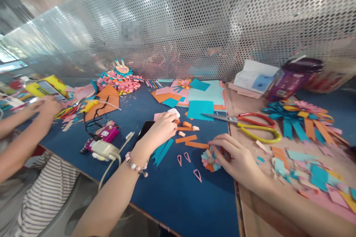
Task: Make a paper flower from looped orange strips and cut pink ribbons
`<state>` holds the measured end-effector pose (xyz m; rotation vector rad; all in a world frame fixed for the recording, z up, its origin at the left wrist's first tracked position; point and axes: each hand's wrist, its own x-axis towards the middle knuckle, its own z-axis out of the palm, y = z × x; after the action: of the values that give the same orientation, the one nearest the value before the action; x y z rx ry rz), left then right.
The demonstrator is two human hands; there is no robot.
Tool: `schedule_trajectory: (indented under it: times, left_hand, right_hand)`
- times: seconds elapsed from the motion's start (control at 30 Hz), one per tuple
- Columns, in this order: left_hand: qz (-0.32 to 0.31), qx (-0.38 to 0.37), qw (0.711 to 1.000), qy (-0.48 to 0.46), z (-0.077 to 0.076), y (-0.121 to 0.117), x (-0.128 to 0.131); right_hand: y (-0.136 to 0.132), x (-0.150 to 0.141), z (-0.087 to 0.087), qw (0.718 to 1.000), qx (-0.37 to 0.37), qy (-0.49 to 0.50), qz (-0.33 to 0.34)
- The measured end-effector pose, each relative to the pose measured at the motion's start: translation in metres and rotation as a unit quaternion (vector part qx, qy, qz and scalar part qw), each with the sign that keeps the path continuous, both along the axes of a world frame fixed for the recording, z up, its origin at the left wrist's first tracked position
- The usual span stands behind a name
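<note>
My left hand (164,127) reaches over the middle of the blue table, its fingers curled beside a small white rounded object (174,112); what lies under the fingertips is hidden. Small orange paper curls (187,124) and orange paper strips (186,139) lie by those fingers. On the other side, my right hand (236,155) has its fingers closed at the right edge of a round pink, teal and orange paper flower (210,160). One fingertip meets the end of an orange strip (197,144). Three pink hair clips (197,175) lie between the hands.
Red-and-yellow-handled scissors (250,122) lie beyond my right hand. Paper sheets (205,92) are stacked at the back. Paper scraps (317,177) and ribboned flowers (306,113) cover the right. A charger with cables (105,150) and a co-worker's hands (46,107) are at left.
</note>
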<state>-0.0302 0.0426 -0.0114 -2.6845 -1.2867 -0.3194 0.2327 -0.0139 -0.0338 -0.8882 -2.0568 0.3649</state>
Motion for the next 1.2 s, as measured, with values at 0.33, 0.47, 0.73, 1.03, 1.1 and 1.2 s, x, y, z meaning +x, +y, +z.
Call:
schedule_trajectory:
  times: [0.33,0.47,0.73,1.03,1.1,1.2]
  left_hand:
    - [0.033,0.002,0.999,-0.020,0.005,-0.001,0.001]
    - [0.047,-0.003,0.998,-0.048,0.010,-0.002,0.001]
    - [-0.004,-0.071,0.990,-0.119,0.010,-0.010,0.011]
    - [-0.089,-0.068,0.984,-0.141,0.016,-0.031,0.035]
    - [-0.081,-0.058,0.987,-0.125,0.013,-0.033,0.038]
    - [-0.099,-0.055,0.990,-0.081,0.007,-0.035,0.044]
  right_hand:
    - [-0.001,0.000,0.000,1.000,0.008,-0.007,0.004]
    - [-0.001,0.001,-0.001,1.000,0.008,-0.008,0.007]
    - [0.008,0.000,-0.013,0.994,0.064,-0.023,-0.085]
    - [0.009,0.003,-0.012,0.992,0.110,-0.032,-0.044]
    - [0.007,0.003,-0.011,0.991,0.122,-0.035,-0.039]
    - [0.006,0.002,-0.010,0.990,0.135,-0.034,-0.024]
